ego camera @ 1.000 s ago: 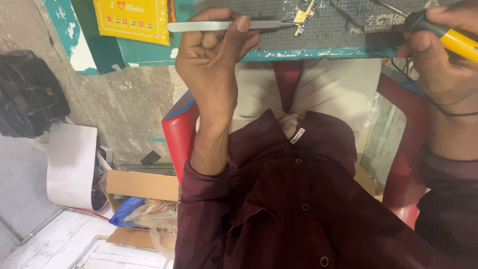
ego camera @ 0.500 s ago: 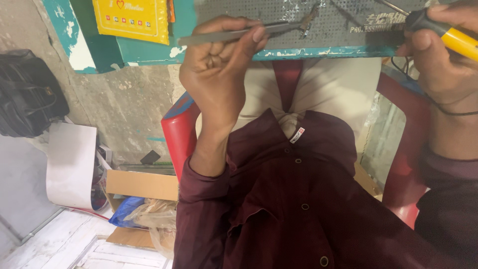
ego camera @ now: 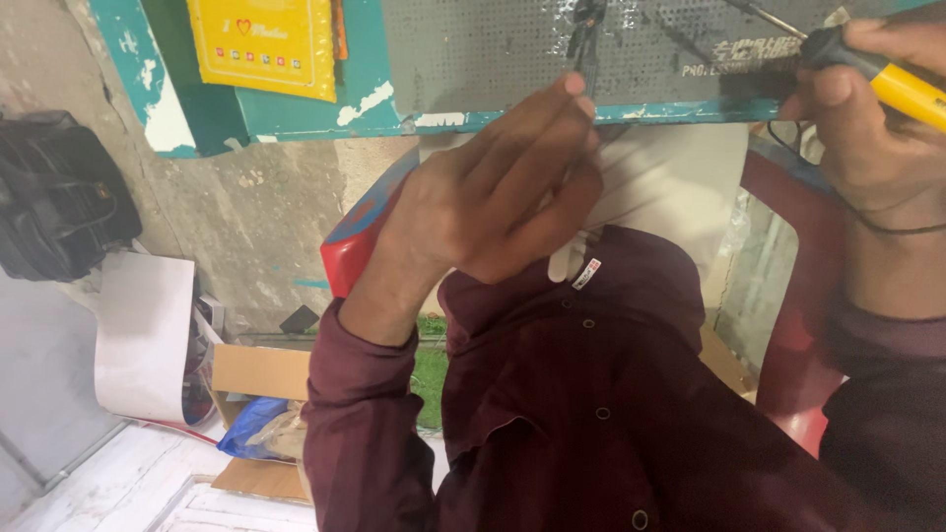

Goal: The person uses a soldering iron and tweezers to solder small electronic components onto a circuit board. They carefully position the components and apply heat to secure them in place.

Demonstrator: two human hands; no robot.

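Observation:
A grey perforated circuit board (ego camera: 483,49) lies on a teal table edge (ego camera: 315,113) at the top of the view. My left hand (ego camera: 493,192) reaches up to the board's near edge, fingers pinched on thin metal tweezers (ego camera: 585,34). Only their dark tip shows, over the board. At the upper right, my right hand (ego camera: 872,138) grips a soldering iron (ego camera: 907,87) with a yellow handle and black collar. Its metal tip points left over the board's corner. My maroon shirt fills the lower middle.
A yellow packet (ego camera: 261,39) lies on the table at the left. Below are a red plastic chair (ego camera: 360,241), a black bag (ego camera: 59,197) by the wall, a curled white sheet (ego camera: 148,335) and an open cardboard box (ego camera: 258,374) on the floor.
My left hand has turned the tweezers from lying sideways along the board edge to pointing away onto the board, and the hand has shifted right. The right hand with the iron stayed put.

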